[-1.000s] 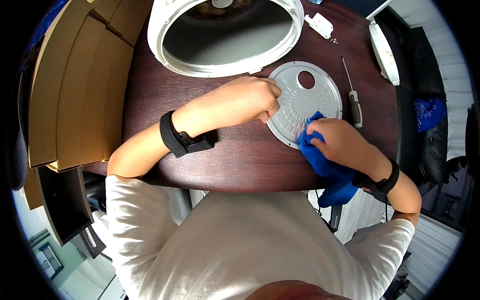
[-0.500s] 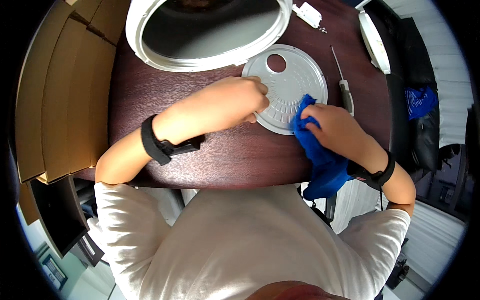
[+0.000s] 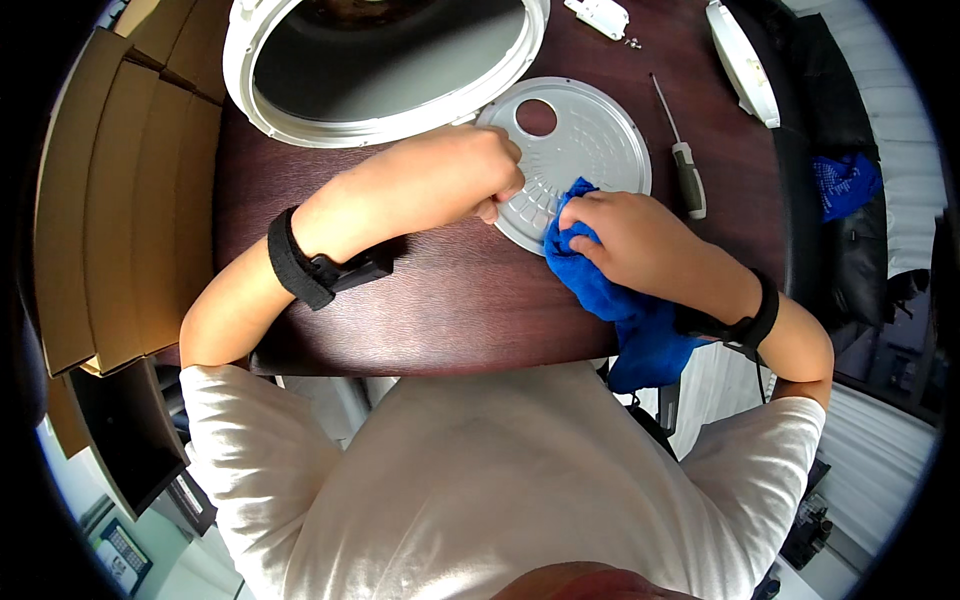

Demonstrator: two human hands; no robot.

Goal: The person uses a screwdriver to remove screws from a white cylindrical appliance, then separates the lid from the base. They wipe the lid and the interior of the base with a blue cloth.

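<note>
Head camera view, looking down at a person in a white shirt seated at a dark wooden table (image 3: pixel 420 320). Their right hand (image 3: pixel 625 235) is closed around a bunched blue cloth (image 3: pixel 600 285), fingers curled over it and pressing it onto the near edge of a round grey metal disc (image 3: pixel 585 135). The rest of the cloth trails back from that grip, under the wrist and over the table edge. Just to the left of the cloth, the left hand (image 3: pixel 455 175) is curled into a loose fist, its fingertips pinching the disc's rim. Both wrists wear black bands. Beyond the left hand lies a large white ring-shaped housing (image 3: pixel 300 125). Right of the disc lies a screwdriver (image 3: pixel 682 160). Cardboard boxes (image 3: pixel 120 200) stand far left.
</note>
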